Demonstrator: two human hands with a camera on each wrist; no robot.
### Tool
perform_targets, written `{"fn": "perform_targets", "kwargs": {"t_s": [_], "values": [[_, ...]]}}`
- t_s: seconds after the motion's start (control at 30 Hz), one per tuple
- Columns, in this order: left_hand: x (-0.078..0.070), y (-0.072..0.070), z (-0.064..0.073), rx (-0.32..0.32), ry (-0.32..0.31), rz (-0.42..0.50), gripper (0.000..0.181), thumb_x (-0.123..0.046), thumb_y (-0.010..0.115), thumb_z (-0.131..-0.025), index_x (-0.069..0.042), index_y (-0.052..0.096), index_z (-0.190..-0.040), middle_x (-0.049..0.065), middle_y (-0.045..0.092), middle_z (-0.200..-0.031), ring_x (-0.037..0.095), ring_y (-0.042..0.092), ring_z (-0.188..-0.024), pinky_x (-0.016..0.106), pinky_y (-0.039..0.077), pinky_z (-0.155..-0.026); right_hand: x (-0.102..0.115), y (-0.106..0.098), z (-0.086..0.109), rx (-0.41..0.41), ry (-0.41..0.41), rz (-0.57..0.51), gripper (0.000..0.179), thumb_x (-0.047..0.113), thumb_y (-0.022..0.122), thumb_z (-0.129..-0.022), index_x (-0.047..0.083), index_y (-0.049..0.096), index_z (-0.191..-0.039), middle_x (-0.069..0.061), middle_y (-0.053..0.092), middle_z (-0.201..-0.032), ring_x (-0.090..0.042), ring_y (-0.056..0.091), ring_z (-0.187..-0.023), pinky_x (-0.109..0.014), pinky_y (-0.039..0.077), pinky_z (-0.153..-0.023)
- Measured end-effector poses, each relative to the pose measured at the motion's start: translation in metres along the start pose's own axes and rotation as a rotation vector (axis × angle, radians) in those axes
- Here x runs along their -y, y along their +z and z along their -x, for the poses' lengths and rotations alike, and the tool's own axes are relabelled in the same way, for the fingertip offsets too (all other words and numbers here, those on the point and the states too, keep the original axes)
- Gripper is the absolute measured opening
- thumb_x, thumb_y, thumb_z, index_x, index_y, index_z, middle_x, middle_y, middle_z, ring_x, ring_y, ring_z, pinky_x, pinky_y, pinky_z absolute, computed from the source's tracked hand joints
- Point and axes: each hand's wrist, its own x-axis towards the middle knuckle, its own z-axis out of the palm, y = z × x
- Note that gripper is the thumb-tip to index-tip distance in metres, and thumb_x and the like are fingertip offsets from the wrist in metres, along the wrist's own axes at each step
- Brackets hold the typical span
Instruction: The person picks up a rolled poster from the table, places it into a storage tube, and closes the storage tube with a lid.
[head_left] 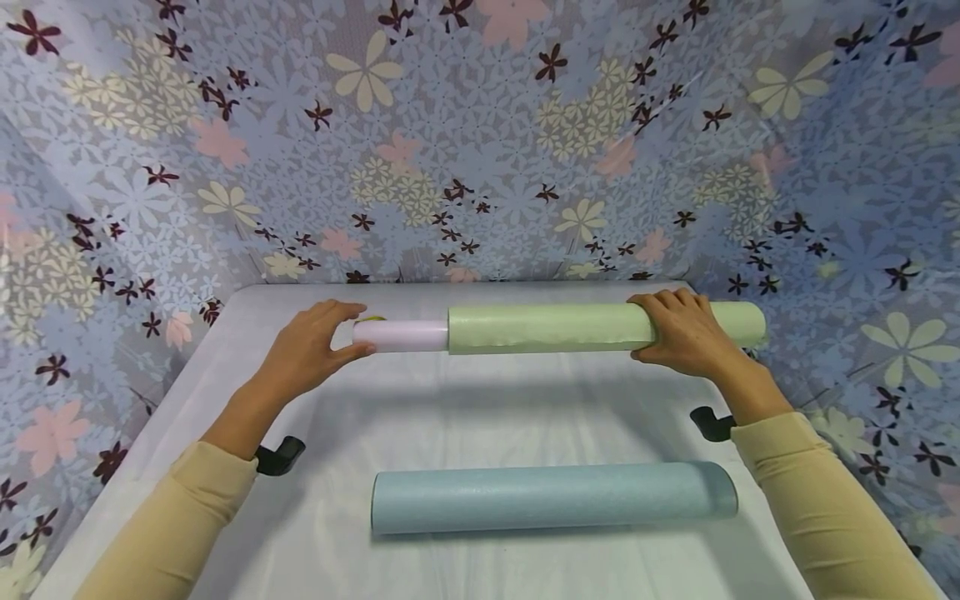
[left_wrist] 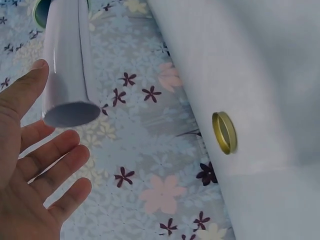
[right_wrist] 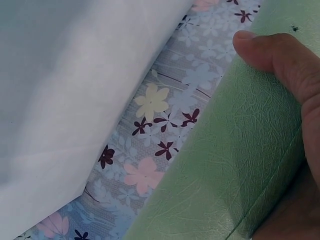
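Observation:
A pale green roll (head_left: pixel 551 328) is held level above the far part of the white table, with a pale lilac roll (head_left: pixel 411 336) protruding from its left end. The right hand (head_left: pixel 678 329) grips the green roll near its right end, thumb on the near side. At the lilac roll's left end is the left hand (head_left: pixel 311 346), fingers spread and loosely extended. Its thumb (left_wrist: pixel 32 85) lies at the roll's edge; the other fingers are beyond the end. In the left wrist view, the lilac roll (left_wrist: pixel 70 75) shows an overlapping lengthwise edge.
A light blue roll (head_left: pixel 555 498) lies across the nearer part of the white table (head_left: pixel 330 517). A gold ring-shaped lid (left_wrist: pixel 224 133) sits near the table's far edge, mostly hidden behind the lilac roll in the head view. Flowered cloth (head_left: pixel 480 150) hangs behind and at both sides.

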Motion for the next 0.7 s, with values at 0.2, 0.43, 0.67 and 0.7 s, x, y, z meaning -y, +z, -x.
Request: {"fn": "perform_targets", "kwargs": {"t_s": [0.2, 0.43, 0.67, 0.7], "values": [[0.008, 0.000, 0.007, 0.019, -0.056, 0.111, 0.059, -0.035, 0.070, -0.084, -0.009, 0.051, -0.133, 0.013, 0.058, -0.126, 0.034, 0.054, -0.115, 0.055, 0.044, -0.092, -0.002, 0.000, 0.002, 0.001, 0.006, -0.001, 0.079, 0.032, 0.083, -0.066, 0.013, 0.047, -0.133, -0.021, 0.054, -0.126, -0.043, 0.042, -0.116, -0.059, 0.031, -0.091], [0.015, 0.003, 0.012, 0.034, -0.103, 0.191, 0.059, -0.035, 0.068, -0.086, -0.010, 0.050, -0.135, 0.015, 0.059, -0.125, 0.035, 0.055, -0.117, 0.056, 0.045, -0.091, -0.002, 0.000, 0.004, 0.001, 0.008, -0.002, 0.079, 0.032, 0.083, -0.066, 0.012, 0.047, -0.133, -0.021, 0.054, -0.126, -0.043, 0.042, -0.116, -0.059, 0.031, -0.091], [0.019, 0.008, 0.017, 0.027, -0.117, 0.277, 0.058, -0.032, 0.068, -0.087, -0.010, 0.048, -0.136, 0.016, 0.059, -0.129, 0.034, 0.055, -0.118, 0.055, 0.045, -0.094, -0.002, 0.000, 0.005, -0.007, 0.004, 0.006, 0.079, 0.032, 0.084, -0.066, 0.013, 0.047, -0.133, -0.020, 0.055, -0.125, -0.042, 0.042, -0.114, -0.057, 0.032, -0.089], [0.020, 0.010, 0.018, 0.023, -0.112, 0.287, 0.058, -0.032, 0.068, -0.087, -0.010, 0.048, -0.136, 0.016, 0.059, -0.129, 0.034, 0.055, -0.118, 0.055, 0.044, -0.096, -0.002, 0.000, 0.005, -0.007, 0.003, 0.006, 0.079, 0.032, 0.084, -0.066, 0.013, 0.047, -0.133, -0.020, 0.054, -0.125, -0.042, 0.042, -0.114, -0.057, 0.032, -0.089]]}}
